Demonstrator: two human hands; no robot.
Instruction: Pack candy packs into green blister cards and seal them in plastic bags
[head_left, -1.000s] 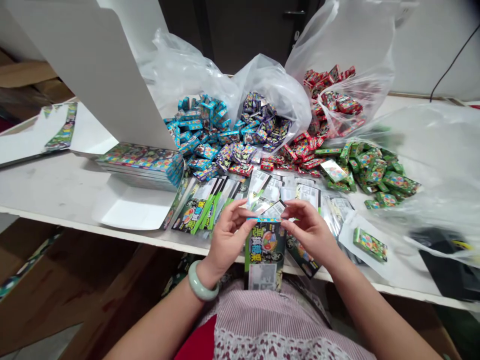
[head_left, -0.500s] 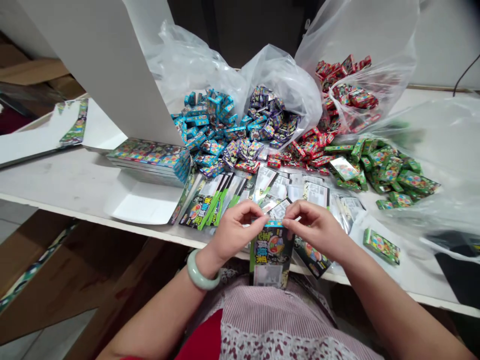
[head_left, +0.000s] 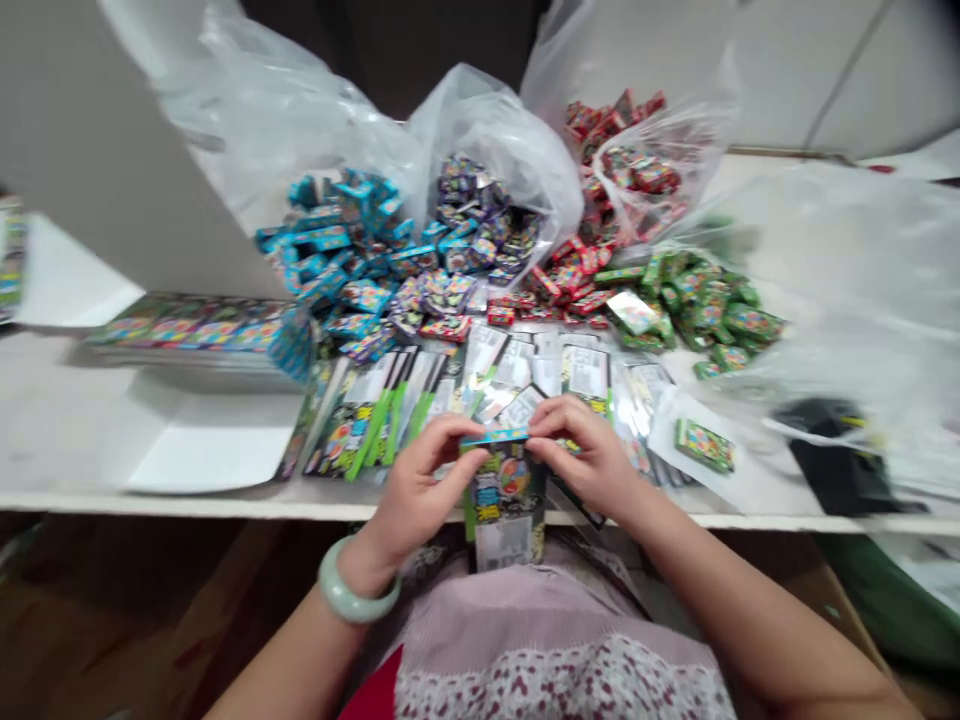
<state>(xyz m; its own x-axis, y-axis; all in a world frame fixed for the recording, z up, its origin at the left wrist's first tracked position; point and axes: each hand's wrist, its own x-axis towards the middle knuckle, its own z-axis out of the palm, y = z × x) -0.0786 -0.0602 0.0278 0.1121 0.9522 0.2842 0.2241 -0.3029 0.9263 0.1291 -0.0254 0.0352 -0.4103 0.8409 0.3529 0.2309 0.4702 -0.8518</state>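
Note:
Both hands hold one printed black-and-green packet (head_left: 505, 500) upright at the table's near edge, over my lap. My left hand (head_left: 417, 490) pinches its top left corner, and my right hand (head_left: 585, 462) pinches the top right. A small blue box (head_left: 495, 436) sits along the packet's top edge between my fingertips. Just beyond my hands, several similar flat packets (head_left: 420, 395) lie fanned out on the white table (head_left: 60, 420). The picture is blurred by head motion.
Heaps of small boxes lie behind: blue (head_left: 330, 250), purple (head_left: 480, 220) in an open clear bag, red (head_left: 615, 170) in another bag, green (head_left: 697, 300) at right. A stack of flat printed cards (head_left: 195, 330) lies left beside white card sheets (head_left: 202, 455). One loose green box (head_left: 703, 445) lies right.
The view has swung and blurred as my head turned. My hands stay pinched on the packet's top, and the small blue box still lies along its top edge.

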